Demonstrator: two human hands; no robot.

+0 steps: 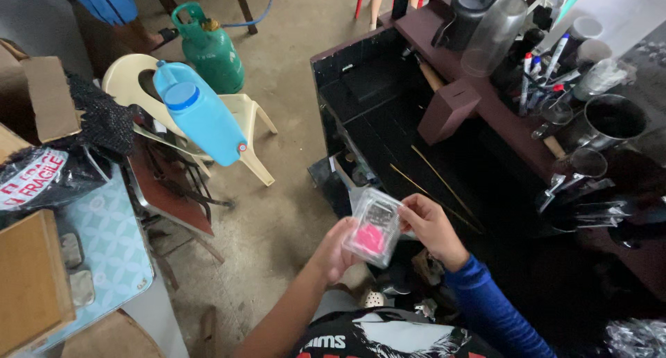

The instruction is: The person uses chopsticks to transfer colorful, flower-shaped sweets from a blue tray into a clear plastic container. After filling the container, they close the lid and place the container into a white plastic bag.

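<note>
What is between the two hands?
In the head view, a small clear plastic packet with something pink inside sits between the left hand and the right hand. Both hands grip it, one at each side.

Both hands are raised in front of the body and brought close together around a small clear packet (pixel 374 226), which serves as the landmark here. The left hand (pixel 336 250) is placed at the packet's left edge and beneath it, fingers curled under and thumb laid along the side. The left forearm is bare and is stretched down toward the lower middle of the view. The right hand (pixel 430 226) is set at the packet's right edge, its fingertips pinched on the upper corner. The right wrist is bent slightly, and the right forearm is covered by a blue sleeve.
</note>
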